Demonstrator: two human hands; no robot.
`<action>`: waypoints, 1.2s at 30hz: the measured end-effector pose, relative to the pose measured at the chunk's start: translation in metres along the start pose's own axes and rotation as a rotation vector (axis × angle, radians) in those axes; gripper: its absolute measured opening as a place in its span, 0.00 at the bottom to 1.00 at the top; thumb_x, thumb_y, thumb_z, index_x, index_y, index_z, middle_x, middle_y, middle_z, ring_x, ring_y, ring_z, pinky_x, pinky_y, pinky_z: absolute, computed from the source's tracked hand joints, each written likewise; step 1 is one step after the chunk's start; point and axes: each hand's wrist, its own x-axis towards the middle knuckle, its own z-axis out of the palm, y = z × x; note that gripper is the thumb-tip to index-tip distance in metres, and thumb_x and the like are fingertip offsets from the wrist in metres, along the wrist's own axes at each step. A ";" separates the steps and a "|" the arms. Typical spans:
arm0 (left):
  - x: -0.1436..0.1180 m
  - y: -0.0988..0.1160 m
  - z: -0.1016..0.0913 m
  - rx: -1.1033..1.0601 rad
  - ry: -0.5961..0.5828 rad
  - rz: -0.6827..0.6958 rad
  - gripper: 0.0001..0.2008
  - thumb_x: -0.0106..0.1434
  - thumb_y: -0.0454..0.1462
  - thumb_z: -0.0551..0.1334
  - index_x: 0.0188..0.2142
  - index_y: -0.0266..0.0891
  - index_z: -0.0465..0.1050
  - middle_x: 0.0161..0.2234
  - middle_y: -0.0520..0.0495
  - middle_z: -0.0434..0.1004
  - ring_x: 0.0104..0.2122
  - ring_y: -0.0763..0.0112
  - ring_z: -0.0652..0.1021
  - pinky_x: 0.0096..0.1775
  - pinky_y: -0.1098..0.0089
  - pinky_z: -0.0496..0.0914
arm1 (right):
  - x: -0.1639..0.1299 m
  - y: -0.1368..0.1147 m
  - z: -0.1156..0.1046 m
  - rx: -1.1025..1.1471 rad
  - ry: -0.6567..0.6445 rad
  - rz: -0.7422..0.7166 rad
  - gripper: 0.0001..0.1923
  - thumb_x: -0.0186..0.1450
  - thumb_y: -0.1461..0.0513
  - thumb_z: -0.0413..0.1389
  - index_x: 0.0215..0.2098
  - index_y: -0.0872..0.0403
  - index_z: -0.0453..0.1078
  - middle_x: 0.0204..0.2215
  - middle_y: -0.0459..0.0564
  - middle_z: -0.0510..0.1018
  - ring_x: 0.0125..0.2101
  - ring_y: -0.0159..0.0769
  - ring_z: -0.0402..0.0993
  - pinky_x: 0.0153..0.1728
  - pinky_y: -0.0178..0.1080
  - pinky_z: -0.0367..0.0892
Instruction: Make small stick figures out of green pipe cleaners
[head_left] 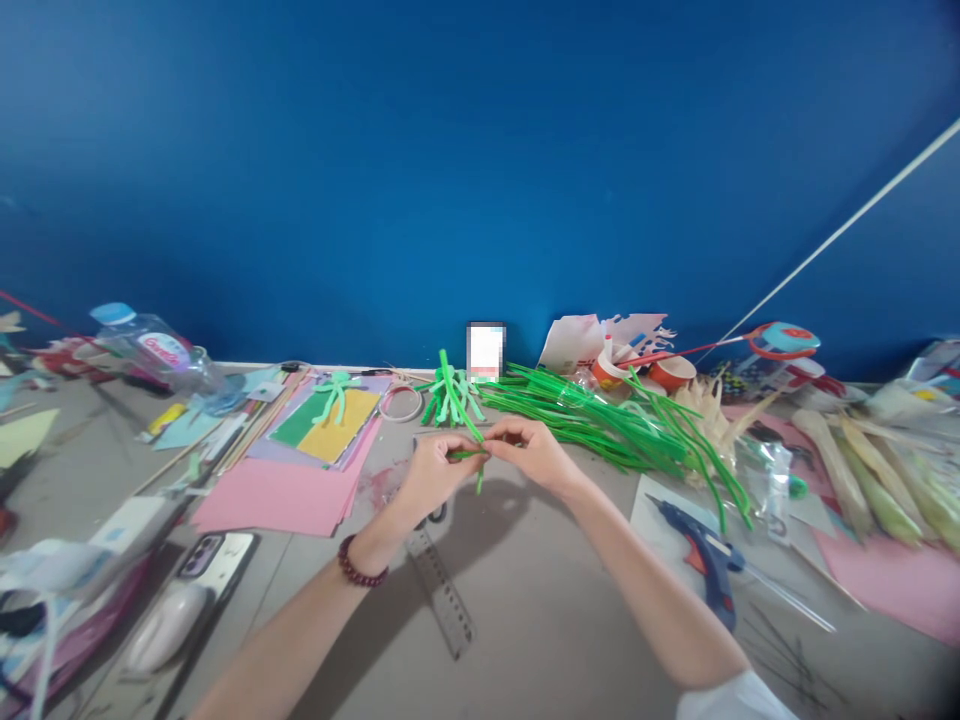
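While a blue wall (480, 150) fills the upper half of the view, a grey table (540, 600) spreads below it, crowded at the sides. At nine o'clock from the hands lies a pink paper stack (277, 495), with green and yellow sheets (330, 420) on top of it. At two o'clock a heap of green stems (600, 420) runs toward the right, and pale corn husks (870, 470) lie at three o'clock, well apart from the hands. A blue glue gun (701, 560) rests at four o'clock, near the right forearm. A clear ruler (442, 590) lies at six o'clock, just under the left wrist, and a phone (214, 555) sits at eight o'clock. A tape ring (400, 402) lies at eleven o'clock, beside a small green bundle (450, 400) at twelve.

Both hands meet at the middle of the table. The left hand (435, 475), with a bead bracelet (358, 568) on its wrist, pinches a green pipe cleaner (469, 425) between thumb and fingertips. The right hand (536, 452) pinches the same piece from the other side, fingers curled close. The pipe cleaner slants up toward eleven o'clock from the fingertips, a short end hanging below them.
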 end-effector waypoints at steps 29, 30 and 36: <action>-0.006 -0.053 0.027 0.775 0.360 0.433 0.09 0.60 0.35 0.58 0.41 0.40 0.71 0.37 0.43 0.76 0.39 0.62 0.75 0.42 0.61 0.65 | 0.000 0.069 0.033 0.642 0.214 0.340 0.17 0.49 0.51 0.63 0.26 0.55 0.68 0.15 0.41 0.67 0.16 0.25 0.61 0.14 0.28 0.54; -0.007 -0.052 0.028 0.784 0.359 0.445 0.10 0.61 0.35 0.58 0.42 0.40 0.71 0.37 0.43 0.76 0.38 0.62 0.75 0.42 0.61 0.65 | 0.000 0.069 0.033 0.647 0.213 0.334 0.17 0.49 0.51 0.63 0.26 0.55 0.68 0.16 0.41 0.67 0.16 0.25 0.61 0.15 0.29 0.55; -0.009 -0.052 0.036 0.646 0.349 0.406 0.09 0.63 0.36 0.54 0.41 0.39 0.71 0.35 0.44 0.76 0.37 0.65 0.74 0.41 0.63 0.67 | -0.002 0.066 0.028 0.646 0.185 0.300 0.16 0.50 0.51 0.63 0.26 0.54 0.68 0.16 0.40 0.66 0.17 0.25 0.59 0.16 0.29 0.54</action>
